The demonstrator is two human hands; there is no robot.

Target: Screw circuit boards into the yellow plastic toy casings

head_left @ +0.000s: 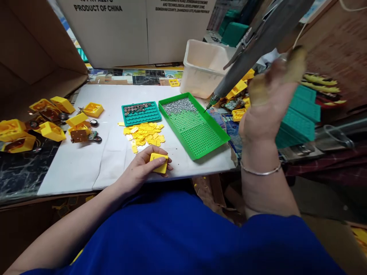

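Observation:
My left hand [149, 162] grips a small yellow plastic case [159, 163] at the front edge of the white work surface, thumb on top. On the right, my right hand [266, 99] is raised with its fingers apart, somewhat blurred, with yellowish covers on some fingers. Beside it, an electric screwdriver [243, 57] hangs at a slant, its bit pointing down over the green tray [197, 143]. Silvery screws [180, 105] fill the far end of that tray. Beyond my left hand lies a pile of small yellow plastic pieces [145, 133].
A teal tray [143, 118] holds small round metal parts. Yellow cases with circuit boards and wires [82, 128] lie at left. A white bin [203, 65] stands behind the green tray, before a large carton [137, 34]. Stacked teal trays [298, 114] sit at right.

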